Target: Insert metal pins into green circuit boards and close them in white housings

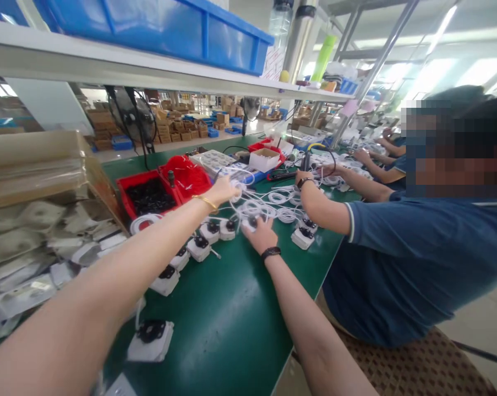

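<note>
My left hand (224, 191), with a gold bracelet on the wrist, reaches far across the green table (231, 319) and its fingers close on a white cable coil (240, 190) at the edge of a pile of coiled white cables (273, 206). My right hand (260, 234), a black band on its wrist, rests palm down on a white device with a black centre (250, 222); its fingers are spread over it. A row of the same white devices (198, 248) runs back toward me, the nearest one (151, 340) lying at the lower left.
Red bins (147, 195) with black parts stand behind the devices. Stacked bags and cardboard (33, 220) fill the left. A person in a blue shirt (413, 258) sits at my right, forearm (322, 206) on the table among the cables. A blue crate (169, 27) sits on the shelf overhead.
</note>
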Tool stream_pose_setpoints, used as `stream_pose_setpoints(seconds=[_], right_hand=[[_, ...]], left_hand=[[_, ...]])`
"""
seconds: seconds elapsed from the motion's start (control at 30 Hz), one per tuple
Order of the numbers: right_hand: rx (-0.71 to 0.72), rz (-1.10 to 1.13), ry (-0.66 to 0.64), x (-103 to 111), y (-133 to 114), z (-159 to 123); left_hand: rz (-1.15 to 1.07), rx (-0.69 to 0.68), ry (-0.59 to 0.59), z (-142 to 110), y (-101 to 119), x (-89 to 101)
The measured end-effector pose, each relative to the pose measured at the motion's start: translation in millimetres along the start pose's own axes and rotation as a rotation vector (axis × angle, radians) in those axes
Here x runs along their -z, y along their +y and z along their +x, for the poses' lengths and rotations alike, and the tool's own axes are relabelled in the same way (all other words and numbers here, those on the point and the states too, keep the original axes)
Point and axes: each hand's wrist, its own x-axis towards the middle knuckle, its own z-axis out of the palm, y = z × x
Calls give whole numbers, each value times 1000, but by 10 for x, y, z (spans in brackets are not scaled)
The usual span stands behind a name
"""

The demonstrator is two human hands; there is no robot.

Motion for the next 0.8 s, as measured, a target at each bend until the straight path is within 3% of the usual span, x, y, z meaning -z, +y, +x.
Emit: stream_pose_setpoints(seconds=[0.1, 0.17, 0.23, 0.3, 0.4, 0.53, 0.67, 0.8], right_hand=[[5, -18, -20, -66, -134, 78], [39, -26, -51, -95, -181, 64], [95, -28, -96, -94, -173, 53], [162, -21, -147, -65, -106, 69], [252, 25, -193, 9, 56, 116], [221, 68, -116, 139, 192, 10], [275, 293, -18, 236, 61, -547], [675, 567, -317, 190, -257, -1453]], left_hand=[[82, 22, -3, -571, -169, 174], [164, 32, 47, -1136, -270, 275], [408, -30, 145, -1743, -353, 304], [580, -2, 215, -2305, -440, 231], [739, 79, 199, -2917, -608, -8], [829, 239, 194, -3243, -853, -257], [769, 217, 178, -3332, -1011, -325], [556, 121, 212, -3462, -1032, -386]])
